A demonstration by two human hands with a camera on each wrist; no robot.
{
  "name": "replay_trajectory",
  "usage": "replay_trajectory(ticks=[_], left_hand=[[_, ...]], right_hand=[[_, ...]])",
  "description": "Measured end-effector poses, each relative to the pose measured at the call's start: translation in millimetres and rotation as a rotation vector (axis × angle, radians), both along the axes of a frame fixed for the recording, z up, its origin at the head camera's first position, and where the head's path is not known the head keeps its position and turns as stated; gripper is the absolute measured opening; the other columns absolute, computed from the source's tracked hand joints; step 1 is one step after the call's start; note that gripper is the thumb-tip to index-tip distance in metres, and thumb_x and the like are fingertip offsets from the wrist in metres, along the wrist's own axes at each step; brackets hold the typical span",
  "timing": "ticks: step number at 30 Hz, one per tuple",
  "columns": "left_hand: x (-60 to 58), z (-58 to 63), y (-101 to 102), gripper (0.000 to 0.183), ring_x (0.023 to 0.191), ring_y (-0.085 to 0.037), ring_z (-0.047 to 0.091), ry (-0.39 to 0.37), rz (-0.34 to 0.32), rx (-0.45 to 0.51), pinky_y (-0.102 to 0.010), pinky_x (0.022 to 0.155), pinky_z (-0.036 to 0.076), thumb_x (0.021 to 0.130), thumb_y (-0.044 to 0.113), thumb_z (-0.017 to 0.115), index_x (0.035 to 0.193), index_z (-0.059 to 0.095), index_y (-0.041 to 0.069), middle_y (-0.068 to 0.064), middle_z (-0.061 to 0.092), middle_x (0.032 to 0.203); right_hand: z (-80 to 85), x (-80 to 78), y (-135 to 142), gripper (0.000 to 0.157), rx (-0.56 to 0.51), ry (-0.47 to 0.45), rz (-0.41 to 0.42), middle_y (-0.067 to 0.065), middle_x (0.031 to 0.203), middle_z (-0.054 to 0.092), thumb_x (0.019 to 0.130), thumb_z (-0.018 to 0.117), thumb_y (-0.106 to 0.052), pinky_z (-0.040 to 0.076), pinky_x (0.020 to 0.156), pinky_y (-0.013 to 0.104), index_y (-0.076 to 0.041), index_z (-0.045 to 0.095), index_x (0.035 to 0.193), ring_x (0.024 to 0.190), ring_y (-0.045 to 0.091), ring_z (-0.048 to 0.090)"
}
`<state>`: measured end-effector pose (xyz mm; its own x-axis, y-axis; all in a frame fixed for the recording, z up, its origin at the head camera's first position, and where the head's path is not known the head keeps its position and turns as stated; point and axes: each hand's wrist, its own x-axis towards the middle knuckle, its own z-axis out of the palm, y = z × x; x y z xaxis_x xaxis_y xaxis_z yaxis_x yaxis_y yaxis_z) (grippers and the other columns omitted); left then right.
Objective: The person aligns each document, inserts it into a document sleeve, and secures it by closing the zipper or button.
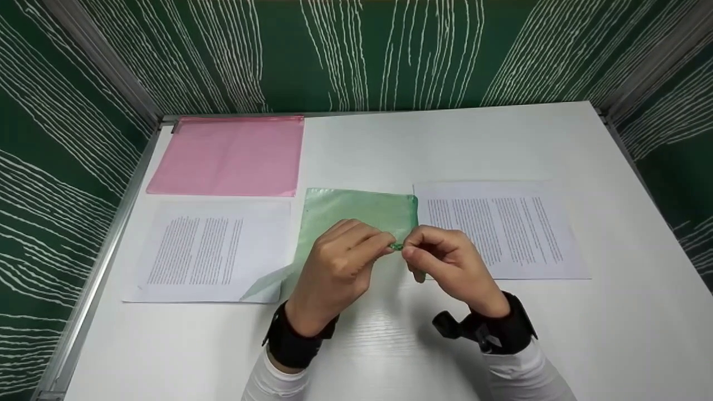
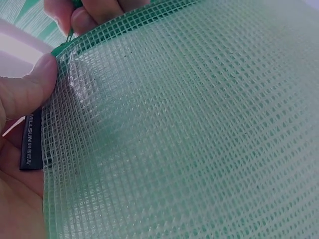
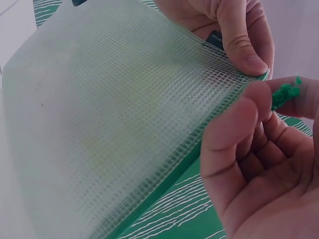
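A green mesh zipper pouch [image 1: 356,210] is raised at its near corner, tilted up from the white table. My left hand [image 1: 338,264] pinches that corner, thumb on the mesh beside a small black label [image 2: 31,144]. Along the pouch's edge runs a green zipper band [image 3: 172,174]. My right hand [image 1: 457,264] pinches a green pull cord [image 3: 285,94] at the zipper's end, close to the left fingertips. The cord's tufted end sticks out past the right fingers. Much of the pouch's near part is hidden behind my left hand in the head view.
A pink pouch [image 1: 234,159] lies at the table's back left. Printed sheets [image 1: 195,250] lie in front of it, with a lifted translucent corner. More printed sheets [image 1: 493,231] lie to the right, beside the green pouch. Green walls with white lines surround the white table [image 1: 613,334].
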<state>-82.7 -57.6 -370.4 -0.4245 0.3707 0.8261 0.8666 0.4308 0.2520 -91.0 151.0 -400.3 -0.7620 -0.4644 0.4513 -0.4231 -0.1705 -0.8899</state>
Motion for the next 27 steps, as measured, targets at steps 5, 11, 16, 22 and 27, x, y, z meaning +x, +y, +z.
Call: replay_trajectory(ticks=[5, 11, 16, 22, 27], left_hand=[[0.8, 3.3, -3.2, 0.007, 0.074, -0.016, 0.062, -0.019, -0.008, 0.026, -0.026, 0.077, 0.053, 0.092, 0.010, 0.073, 0.089, 0.072, 0.003, -0.002, 0.067, 0.081], [1.5, 4.5, -3.2, 0.008, 0.075, -0.017, 0.062, -0.009, 0.042, -0.007, -0.028, 0.076, 0.053, 0.094, 0.011, 0.071, 0.092, 0.071, 0.003, -0.003, 0.066, 0.083], [4.5, 3.5, 2.5, 0.010, 0.075, -0.018, 0.060, 0.011, 0.165, -0.047, -0.030, 0.075, 0.052, 0.093, 0.012, 0.069, 0.092, 0.068, 0.003, -0.004, 0.063, 0.082], [6.1, 0.6, 9.7, 0.010, 0.074, -0.019, 0.060, 0.027, 0.219, 0.007, -0.031, 0.073, 0.052, 0.090, 0.012, 0.070, 0.091, 0.069, 0.002, -0.005, 0.063, 0.081], [5.1, 0.1, 10.1, 0.008, 0.074, -0.020, 0.060, 0.037, 0.207, 0.057, -0.031, 0.074, 0.052, 0.089, 0.008, 0.072, 0.091, 0.071, 0.001, -0.006, 0.064, 0.082]], right_hand=[[0.9, -0.3, -0.5, 0.017, -0.008, -0.004, -0.014, 0.011, 0.068, 0.053, 0.097, 0.053, 0.015, 0.041, 0.049, 0.028, 0.004, 0.062, 0.087, 0.054, 0.018, 0.049], [2.1, 1.5, -1.4, 0.018, 0.020, -0.004, -0.058, 0.012, 0.068, 0.055, 0.096, 0.054, 0.014, 0.044, 0.050, 0.028, 0.001, 0.063, 0.086, 0.054, 0.018, 0.051], [1.9, 3.3, -2.7, 0.018, 0.040, 0.020, -0.093, 0.011, 0.069, 0.057, 0.096, 0.055, 0.013, 0.046, 0.052, 0.027, 0.000, 0.063, 0.086, 0.054, 0.017, 0.052], [0.8, 3.6, -4.4, 0.019, 0.024, 0.046, -0.109, 0.010, 0.070, 0.057, 0.095, 0.055, 0.015, 0.047, 0.052, 0.026, 0.001, 0.064, 0.087, 0.054, 0.017, 0.052], [0.9, 3.4, -5.4, 0.018, 0.017, 0.030, -0.121, 0.011, 0.069, 0.057, 0.096, 0.056, 0.015, 0.047, 0.051, 0.027, 0.001, 0.065, 0.088, 0.053, 0.017, 0.053]])
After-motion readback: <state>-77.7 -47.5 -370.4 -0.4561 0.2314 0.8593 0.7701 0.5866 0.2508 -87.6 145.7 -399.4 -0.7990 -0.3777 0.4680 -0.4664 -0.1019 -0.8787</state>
